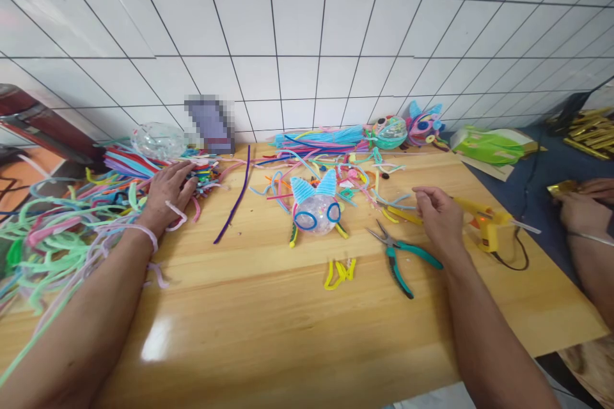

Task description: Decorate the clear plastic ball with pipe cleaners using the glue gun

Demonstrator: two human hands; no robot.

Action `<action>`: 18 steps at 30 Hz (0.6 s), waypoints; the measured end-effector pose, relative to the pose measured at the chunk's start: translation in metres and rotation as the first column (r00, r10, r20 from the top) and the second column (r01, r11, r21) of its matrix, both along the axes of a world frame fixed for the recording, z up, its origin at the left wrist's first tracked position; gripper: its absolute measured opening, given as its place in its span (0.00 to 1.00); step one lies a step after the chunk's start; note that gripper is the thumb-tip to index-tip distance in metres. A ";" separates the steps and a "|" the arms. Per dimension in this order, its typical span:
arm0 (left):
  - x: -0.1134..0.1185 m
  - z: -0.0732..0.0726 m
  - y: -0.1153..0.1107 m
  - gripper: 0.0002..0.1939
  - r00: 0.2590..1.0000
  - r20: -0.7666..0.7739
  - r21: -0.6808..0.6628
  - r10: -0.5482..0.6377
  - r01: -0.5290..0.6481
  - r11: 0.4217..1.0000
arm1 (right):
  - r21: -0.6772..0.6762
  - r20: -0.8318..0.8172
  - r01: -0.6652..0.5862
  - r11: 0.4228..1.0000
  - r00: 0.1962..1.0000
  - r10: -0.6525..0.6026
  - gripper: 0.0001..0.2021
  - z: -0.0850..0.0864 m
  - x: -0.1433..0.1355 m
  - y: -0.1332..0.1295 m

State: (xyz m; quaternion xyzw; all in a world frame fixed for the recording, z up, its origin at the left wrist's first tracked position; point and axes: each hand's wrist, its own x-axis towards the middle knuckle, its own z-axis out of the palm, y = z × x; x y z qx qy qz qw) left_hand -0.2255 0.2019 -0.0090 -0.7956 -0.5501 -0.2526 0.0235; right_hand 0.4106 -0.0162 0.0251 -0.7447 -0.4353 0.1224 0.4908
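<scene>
My left hand (167, 195) lies with fingers stretched over a bundle of coloured pipe cleaners (127, 166). Pale lilac pipe cleaners (144, 230) loop across that wrist. At the right, my right hand (437, 214) is closed, fingertips drawn together; whether anything is in them is hidden. Close to it lie teal-handled pliers (393, 249), jaws apart, and a yellow hot glue gun (489, 227). Between my hands stands a clear ball figure (317, 214) with light blue pipe-cleaner ears, blue eye rings and yellow-and-dark legs. Bent yellow pipe cleaners (340, 273) lie in front of it.
A purple pipe cleaner (235, 201) lies left of the figure. Light blue pipe cleaners (319, 136) and two decorated balls (389, 132) line the tiled wall. Green pipe cleaners (57, 249) pile up at left. Another person's hands (588, 204) hold something gold at far right.
</scene>
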 end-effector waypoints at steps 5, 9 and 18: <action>0.002 0.001 -0.001 0.28 1.000 0.031 0.003 -0.005 0.004 1.000 | 0.001 0.009 0.006 1.000 1.000 -0.006 0.17 0.000 -0.001 0.001; 0.003 0.003 -0.002 0.29 1.000 0.027 -0.003 -0.003 0.003 1.000 | -0.003 0.018 0.014 1.000 1.000 -0.014 0.18 0.002 -0.002 0.001; 0.006 0.005 -0.001 0.28 0.999 -0.031 -0.020 0.019 -0.020 1.000 | -0.111 0.049 0.052 0.992 0.998 -0.047 0.15 0.029 -0.016 -0.006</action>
